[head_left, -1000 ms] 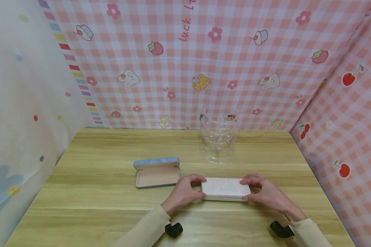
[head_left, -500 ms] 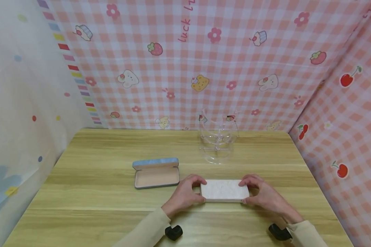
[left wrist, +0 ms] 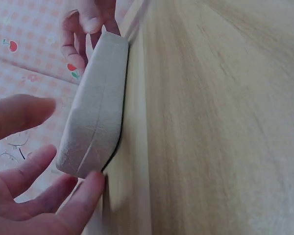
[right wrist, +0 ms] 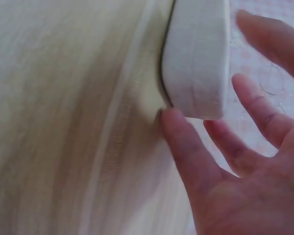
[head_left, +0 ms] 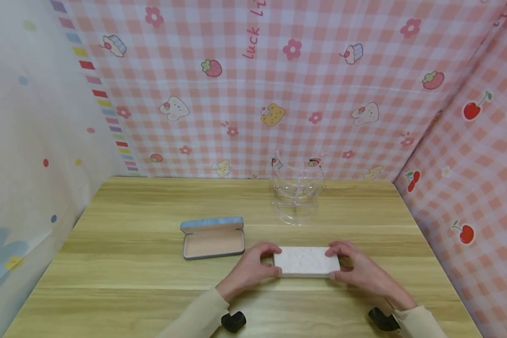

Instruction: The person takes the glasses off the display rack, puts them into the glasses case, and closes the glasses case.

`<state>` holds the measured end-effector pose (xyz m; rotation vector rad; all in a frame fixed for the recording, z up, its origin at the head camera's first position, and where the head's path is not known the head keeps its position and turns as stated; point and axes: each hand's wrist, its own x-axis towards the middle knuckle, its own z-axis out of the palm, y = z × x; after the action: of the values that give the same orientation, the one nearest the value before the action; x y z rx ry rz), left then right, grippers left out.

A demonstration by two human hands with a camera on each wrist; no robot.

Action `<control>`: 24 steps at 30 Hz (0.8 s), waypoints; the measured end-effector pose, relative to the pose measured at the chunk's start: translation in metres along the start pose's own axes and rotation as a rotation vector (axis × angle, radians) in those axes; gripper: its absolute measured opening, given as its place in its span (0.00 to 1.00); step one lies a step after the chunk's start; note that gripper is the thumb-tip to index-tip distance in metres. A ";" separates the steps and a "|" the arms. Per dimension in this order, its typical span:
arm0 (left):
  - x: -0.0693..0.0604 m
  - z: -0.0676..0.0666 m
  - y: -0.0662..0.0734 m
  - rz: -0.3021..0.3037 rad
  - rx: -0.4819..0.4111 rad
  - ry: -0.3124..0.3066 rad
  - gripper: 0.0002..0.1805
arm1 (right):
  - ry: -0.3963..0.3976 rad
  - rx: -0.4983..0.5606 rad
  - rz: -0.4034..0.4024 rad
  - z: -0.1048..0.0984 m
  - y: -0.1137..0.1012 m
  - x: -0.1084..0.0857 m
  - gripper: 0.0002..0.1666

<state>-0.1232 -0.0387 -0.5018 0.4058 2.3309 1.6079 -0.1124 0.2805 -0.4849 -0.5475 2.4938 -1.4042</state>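
Observation:
A closed white glasses case point(head_left: 306, 261) lies lengthwise between both hands, at the front middle of the table. My left hand point(head_left: 253, 267) holds its left end, thumb at the near edge and index finger at the far corner. My right hand point(head_left: 360, 270) holds the right end the same way. In the left wrist view the case point(left wrist: 95, 112) shows its seam and a dark lower edge, and the other fingers spread beside its end. The right wrist view shows the right thumb touching the lower corner of the case point(right wrist: 198, 58).
A blue glasses case point(head_left: 213, 241) with its lid raised and a beige lining stands left of the hands. Behind, a clear display stand point(head_left: 295, 220) holds glasses with dark temple tips point(head_left: 314, 162). Patterned cloth point(head_left: 236, 94) hangs along the table's back and sides.
The white case has tipped slightly toward me, so more of its top and less of its front side shows. Both hands have stayed at its ends.

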 end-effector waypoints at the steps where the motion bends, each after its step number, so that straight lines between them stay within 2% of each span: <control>1: -0.001 0.000 0.000 -0.002 -0.005 0.008 0.22 | 0.014 0.004 0.009 0.000 -0.002 0.000 0.20; 6: -0.001 -0.004 0.005 -0.021 -0.089 0.089 0.21 | 0.162 -0.052 0.094 -0.001 -0.011 0.002 0.17; 9: 0.003 -0.007 0.010 -0.003 -0.167 0.153 0.17 | 0.260 -0.095 0.129 -0.004 -0.015 0.006 0.18; 13: 0.011 -0.009 0.016 0.024 -0.257 0.229 0.14 | 0.356 -0.085 0.135 -0.008 -0.019 0.012 0.18; 19: 0.029 -0.014 0.030 0.045 -0.362 0.299 0.14 | 0.432 0.002 0.123 -0.015 -0.024 0.027 0.20; 24: 0.044 -0.017 0.044 0.021 -0.466 0.357 0.13 | 0.467 0.077 0.092 -0.018 -0.030 0.042 0.22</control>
<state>-0.1676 -0.0213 -0.4578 0.0394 2.0725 2.3109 -0.1509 0.2625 -0.4500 -0.0894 2.7473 -1.7461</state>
